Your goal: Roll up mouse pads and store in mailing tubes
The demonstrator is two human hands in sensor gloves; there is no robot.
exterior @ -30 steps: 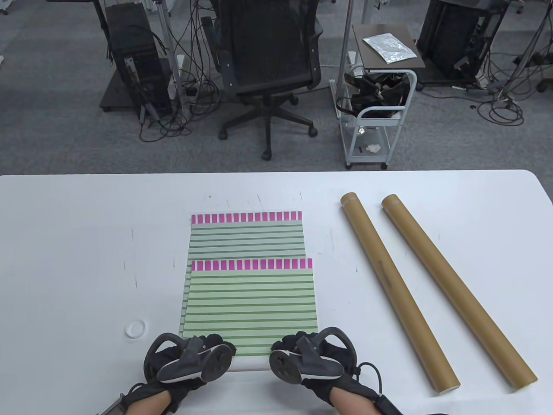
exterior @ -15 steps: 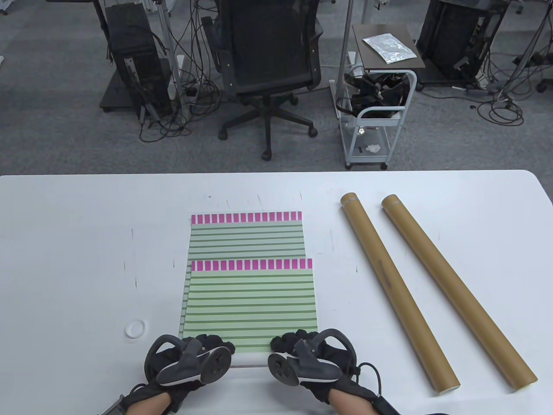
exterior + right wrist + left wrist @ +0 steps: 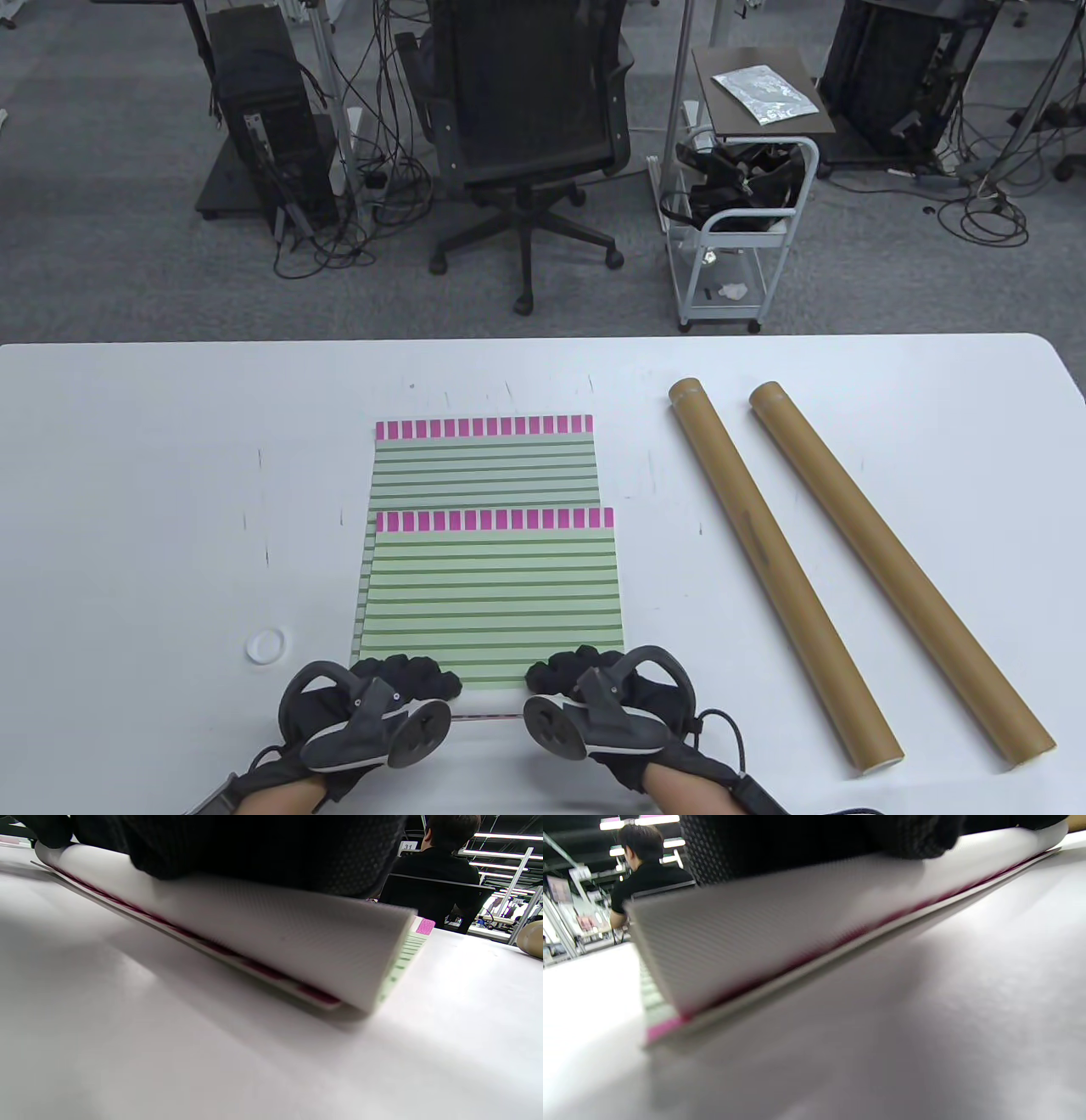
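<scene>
Two green-striped mouse pads with pink tabs lie stacked and offset on the white table. The top pad (image 3: pixel 492 594) has its near edge curled over into the start of a roll. My left hand (image 3: pixel 407 675) and right hand (image 3: pixel 577 666) both press on that curled edge, one at each near corner. The wrist views show the pad's grey underside (image 3: pixel 763 938) (image 3: pixel 297 938) folded over under the fingers. The lower pad (image 3: pixel 484 463) lies flat behind. Two brown mailing tubes (image 3: pixel 776 564) (image 3: pixel 895 564) lie side by side at the right.
A small white tube cap (image 3: pixel 265 645) lies left of the pads, near my left hand. The table's far edge (image 3: pixel 509 341) runs behind the pads. An office chair and a cart stand beyond it on the floor.
Both hands have rolled the top pad's near edge forward, away from me. The fold has tightened, and a thin pink edge of the lower pad now shows between the hands.
</scene>
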